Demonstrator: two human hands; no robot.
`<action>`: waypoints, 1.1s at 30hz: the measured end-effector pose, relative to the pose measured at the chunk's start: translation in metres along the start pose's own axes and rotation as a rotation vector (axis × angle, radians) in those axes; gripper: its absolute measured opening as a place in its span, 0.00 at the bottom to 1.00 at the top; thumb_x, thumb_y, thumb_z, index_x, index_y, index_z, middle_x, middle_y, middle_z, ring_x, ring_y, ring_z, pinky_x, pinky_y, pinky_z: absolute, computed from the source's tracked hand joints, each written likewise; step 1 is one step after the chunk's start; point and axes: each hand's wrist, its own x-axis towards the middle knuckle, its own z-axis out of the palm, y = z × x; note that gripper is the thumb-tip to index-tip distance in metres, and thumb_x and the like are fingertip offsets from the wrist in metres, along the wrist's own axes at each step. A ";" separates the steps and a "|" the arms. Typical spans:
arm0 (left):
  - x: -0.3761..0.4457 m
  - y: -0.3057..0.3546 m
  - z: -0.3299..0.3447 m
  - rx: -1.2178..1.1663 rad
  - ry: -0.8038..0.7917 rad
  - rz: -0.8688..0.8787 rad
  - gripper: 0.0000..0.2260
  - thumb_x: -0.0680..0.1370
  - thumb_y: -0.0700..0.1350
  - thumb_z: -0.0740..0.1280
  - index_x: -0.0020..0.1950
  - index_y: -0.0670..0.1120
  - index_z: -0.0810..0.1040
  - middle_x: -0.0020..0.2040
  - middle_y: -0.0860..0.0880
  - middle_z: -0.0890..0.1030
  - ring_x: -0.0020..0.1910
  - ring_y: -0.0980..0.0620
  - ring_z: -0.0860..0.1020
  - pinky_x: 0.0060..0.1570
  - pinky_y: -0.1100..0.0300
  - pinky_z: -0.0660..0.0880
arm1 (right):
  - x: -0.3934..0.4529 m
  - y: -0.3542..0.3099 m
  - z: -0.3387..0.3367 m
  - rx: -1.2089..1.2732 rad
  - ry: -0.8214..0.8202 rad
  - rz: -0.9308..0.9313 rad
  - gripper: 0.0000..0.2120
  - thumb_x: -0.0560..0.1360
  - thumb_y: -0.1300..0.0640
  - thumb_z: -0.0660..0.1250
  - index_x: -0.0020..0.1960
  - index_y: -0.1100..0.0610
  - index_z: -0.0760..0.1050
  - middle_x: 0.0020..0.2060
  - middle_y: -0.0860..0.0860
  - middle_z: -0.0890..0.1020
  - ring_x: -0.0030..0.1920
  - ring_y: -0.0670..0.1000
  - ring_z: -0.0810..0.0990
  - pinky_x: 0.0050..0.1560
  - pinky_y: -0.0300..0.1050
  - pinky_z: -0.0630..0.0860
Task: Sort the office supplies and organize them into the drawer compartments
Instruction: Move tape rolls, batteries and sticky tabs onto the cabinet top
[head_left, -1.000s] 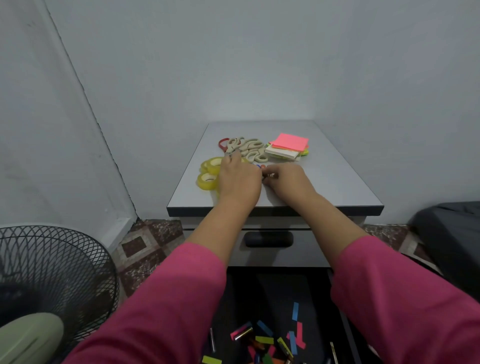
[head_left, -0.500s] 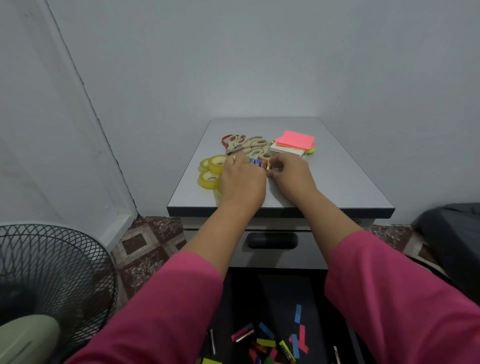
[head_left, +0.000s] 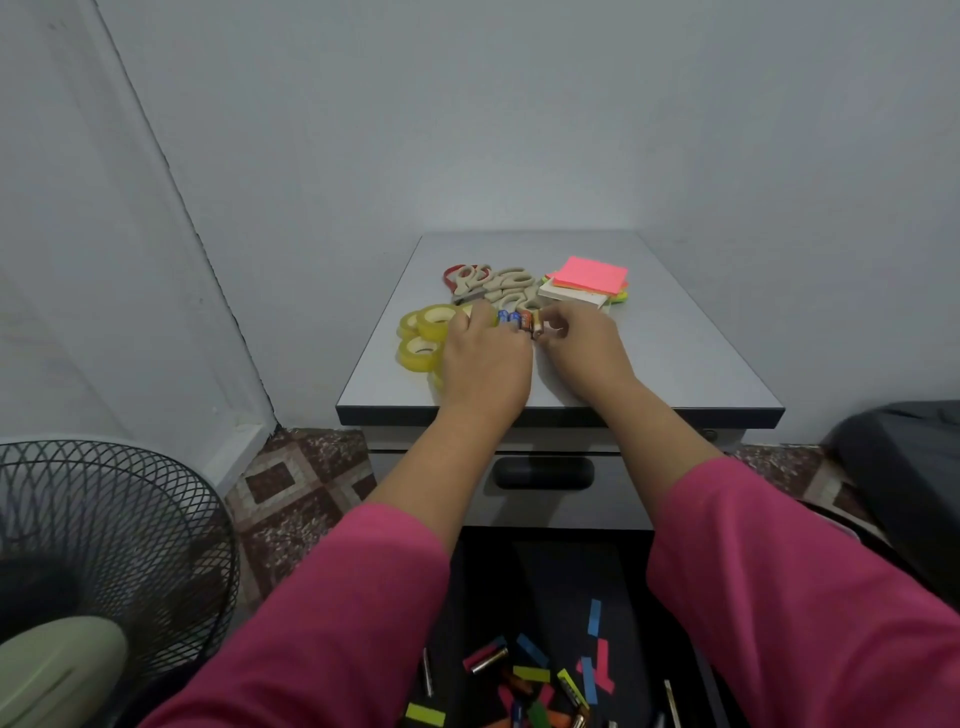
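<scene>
Hands gathering batteries on the counter
Left hand and right hand, fingers curled, pinch a row of small batteries on the grey counter, between tape rolls and sticky notes

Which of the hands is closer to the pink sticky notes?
The right hand. It sits just in front of the pink sticky notes, while the left hand is farther left, beside the yellow tape rolls.

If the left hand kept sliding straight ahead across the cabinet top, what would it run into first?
Most likely the pile of beige-handled scissors, directly beyond the left hand. The small blue batteries at its fingers would probably be pushed along; depth is hard to judge.
</scene>
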 end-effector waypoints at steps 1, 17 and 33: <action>-0.002 0.000 0.002 -0.011 0.018 0.002 0.13 0.76 0.38 0.59 0.56 0.47 0.80 0.52 0.49 0.81 0.61 0.44 0.68 0.51 0.54 0.64 | -0.004 -0.001 -0.001 -0.010 0.011 -0.010 0.13 0.76 0.62 0.63 0.59 0.59 0.78 0.56 0.54 0.81 0.55 0.52 0.77 0.52 0.42 0.71; -0.149 0.020 0.060 -0.372 0.197 0.002 0.03 0.74 0.42 0.63 0.46 0.45 0.76 0.40 0.47 0.76 0.40 0.48 0.73 0.38 0.54 0.70 | -0.193 0.078 0.026 -0.086 0.099 -0.192 0.05 0.77 0.56 0.64 0.48 0.55 0.77 0.40 0.44 0.73 0.41 0.43 0.72 0.40 0.40 0.71; -0.243 0.036 0.142 -0.455 -0.974 -0.065 0.16 0.79 0.40 0.61 0.67 0.47 0.72 0.65 0.44 0.72 0.65 0.46 0.69 0.65 0.54 0.67 | -0.277 0.146 0.076 -0.537 -0.905 0.061 0.14 0.80 0.51 0.59 0.64 0.48 0.74 0.64 0.51 0.71 0.62 0.52 0.72 0.63 0.47 0.71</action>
